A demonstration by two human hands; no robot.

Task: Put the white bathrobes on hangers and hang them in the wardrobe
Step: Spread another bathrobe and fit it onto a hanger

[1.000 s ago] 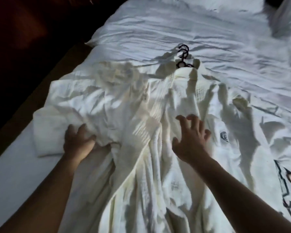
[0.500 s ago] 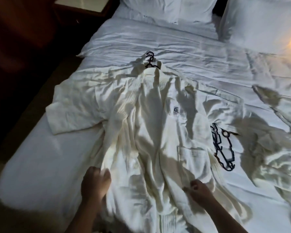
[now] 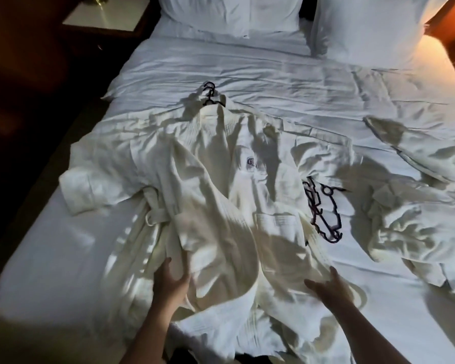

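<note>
A white bathrobe [image 3: 221, 195] lies spread front-up on the bed, its collar on a dark hanger [image 3: 211, 97] whose hook points toward the pillows. My left hand [image 3: 172, 281] lies on the robe's lower left panel with fingers spread. My right hand [image 3: 329, 287] lies flat on the lower right panel. Loose dark hangers [image 3: 323, 208] lie beside the robe's right side. A second white bathrobe [image 3: 418, 222] is crumpled at the right of the bed.
The bed's white sheet [image 3: 273, 82] is wrinkled, with pillows [image 3: 231, 14] at the head. A dark nightstand [image 3: 105, 17] stands at the far left. A warm lamp glow lights the far right corner. Dark floor runs along the bed's left edge.
Both hands slid down from the robe's chest to its lower panels, smoothing them. My view pulled back, so the pillows, loose hangers and second robe came into sight.
</note>
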